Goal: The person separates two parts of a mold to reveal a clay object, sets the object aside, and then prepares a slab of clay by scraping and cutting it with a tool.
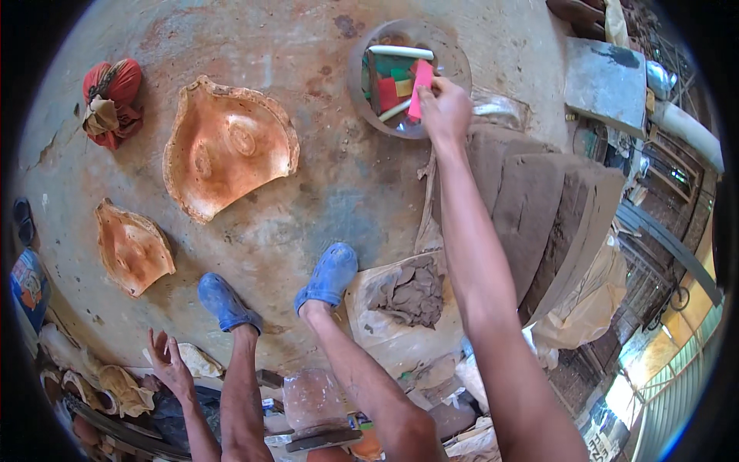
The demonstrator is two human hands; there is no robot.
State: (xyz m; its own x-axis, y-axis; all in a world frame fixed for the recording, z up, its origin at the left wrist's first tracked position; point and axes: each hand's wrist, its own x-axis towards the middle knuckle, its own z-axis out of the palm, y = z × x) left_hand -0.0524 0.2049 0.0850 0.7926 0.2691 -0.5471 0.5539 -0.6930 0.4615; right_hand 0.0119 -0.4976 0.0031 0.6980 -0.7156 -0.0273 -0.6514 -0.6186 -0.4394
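My right hand (448, 112) pinches a flat bright pink strip (421, 86) between thumb and fingers. The strip is over the right part of a round translucent tub (456, 58). Inside the tub lie red, green and yellow flat pieces, a white rod (401, 52) near its far rim and another white stick (394, 111) near the front. What the pieces are made of, I cannot tell. My left hand (171, 365) hangs low at the left beside my leg, fingers spread, holding nothing.
Two orange-brown hollow moulds, one large (231, 146) and one smaller (132, 250), lie on the floor at left, near a red cloth bundle (115, 96). Grey clay blocks (531, 208) stand beneath my right arm; a crumpled clay lump (416, 292) sits by my blue clogs (329, 271).
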